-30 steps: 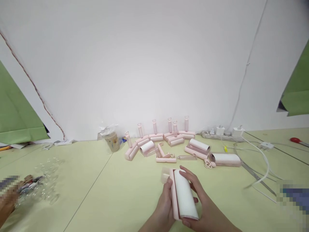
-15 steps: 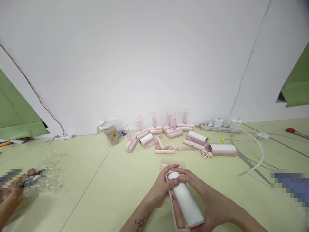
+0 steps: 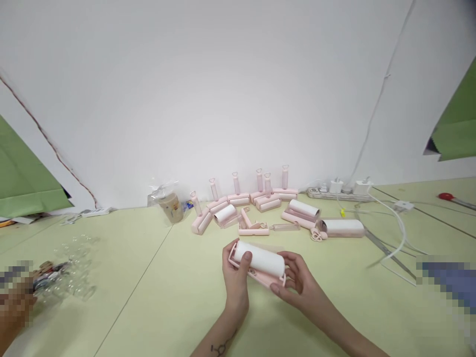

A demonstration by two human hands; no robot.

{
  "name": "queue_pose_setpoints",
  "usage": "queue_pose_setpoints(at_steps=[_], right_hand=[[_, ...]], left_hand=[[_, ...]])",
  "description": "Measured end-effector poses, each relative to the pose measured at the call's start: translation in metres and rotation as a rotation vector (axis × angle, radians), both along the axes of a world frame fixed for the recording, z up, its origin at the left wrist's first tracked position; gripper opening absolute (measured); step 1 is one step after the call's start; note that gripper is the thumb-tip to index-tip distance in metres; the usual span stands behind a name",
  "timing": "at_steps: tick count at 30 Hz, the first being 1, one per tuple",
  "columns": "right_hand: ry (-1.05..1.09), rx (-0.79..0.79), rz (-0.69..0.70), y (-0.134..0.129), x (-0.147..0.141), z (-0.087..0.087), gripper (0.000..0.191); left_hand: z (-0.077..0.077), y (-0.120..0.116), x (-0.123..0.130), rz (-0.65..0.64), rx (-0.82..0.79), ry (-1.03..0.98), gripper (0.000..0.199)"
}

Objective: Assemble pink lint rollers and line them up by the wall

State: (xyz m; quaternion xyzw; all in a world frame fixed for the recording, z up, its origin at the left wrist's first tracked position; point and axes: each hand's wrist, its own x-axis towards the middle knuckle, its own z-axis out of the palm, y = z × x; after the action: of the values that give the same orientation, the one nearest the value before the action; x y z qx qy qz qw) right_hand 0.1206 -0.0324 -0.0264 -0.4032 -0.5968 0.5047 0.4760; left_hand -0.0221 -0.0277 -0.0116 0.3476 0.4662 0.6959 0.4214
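A pink lint roller (image 3: pixel 260 259) with a white paper roll lies slantwise between my two hands, above the table. My left hand (image 3: pixel 238 272) grips its left end, thumb pressed on the white roll. At the other end, my right hand (image 3: pixel 295 281) holds the pink frame, with the thumb below and the fingers curled behind. Just beyond, a pink case with loose parts (image 3: pixel 254 230) lies next to a clear pink handle piece (image 3: pixel 285 227). A flat clear sheet behind the roller is partly hidden.
Several pink rollers with upright handles (image 3: pixel 267 201) stand along the wall. White-rolled ones (image 3: pixel 342 228) lie at the right, near scissors, cables and a power strip (image 3: pixel 334 194). A bagged paper cup (image 3: pixel 171 208) stands left. Another person's hand (image 3: pixel 18 297) is by clear plastic pieces (image 3: pixel 74 272).
The lint roller has been turned from nearly end-on to more sideways and lifted a little away from me. My hands have moved apart to its two ends.
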Motion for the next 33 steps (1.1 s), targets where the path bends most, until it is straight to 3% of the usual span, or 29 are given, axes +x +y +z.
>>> queue_pose_setpoints(at_steps=[4, 6, 10, 15, 20, 23, 27, 33], right_hand=[[-0.176, 0.115, 0.001, 0.011, 0.016, 0.01, 0.035], [-0.241, 0.146, 0.038, 0.017, 0.03, 0.017, 0.033], [-0.378, 0.153, 0.202, 0.016, 0.052, 0.029, 0.035], [-0.614, 0.093, 0.303, -0.005, 0.065, 0.035, 0.042], [-0.896, 0.188, 0.201, -0.024, 0.075, 0.055, 0.029], [-1.011, 0.25, 0.242, -0.033, 0.079, 0.066, 0.02], [-1.008, 0.23, 0.317, -0.041, 0.082, 0.075, 0.016], [-0.973, 0.11, 0.356, -0.037, 0.083, 0.083, 0.019]], left_hand=[[0.008, 0.0, -0.004, -0.125, -0.002, 0.062, 0.042], [0.013, 0.002, -0.014, -0.324, -0.035, 0.134, 0.039], [0.017, 0.002, -0.028, -0.849, -0.206, 0.274, 0.042], [0.011, -0.013, -0.008, -1.123, -0.433, 0.404, 0.054], [0.009, -0.023, 0.007, -1.227, -0.421, 0.353, 0.048], [0.011, -0.027, 0.006, -1.274, -0.397, 0.41, 0.043], [0.007, -0.029, 0.004, -1.245, -0.282, 0.586, 0.045], [-0.001, -0.029, 0.002, -1.242, -0.267, 0.737, 0.047]])
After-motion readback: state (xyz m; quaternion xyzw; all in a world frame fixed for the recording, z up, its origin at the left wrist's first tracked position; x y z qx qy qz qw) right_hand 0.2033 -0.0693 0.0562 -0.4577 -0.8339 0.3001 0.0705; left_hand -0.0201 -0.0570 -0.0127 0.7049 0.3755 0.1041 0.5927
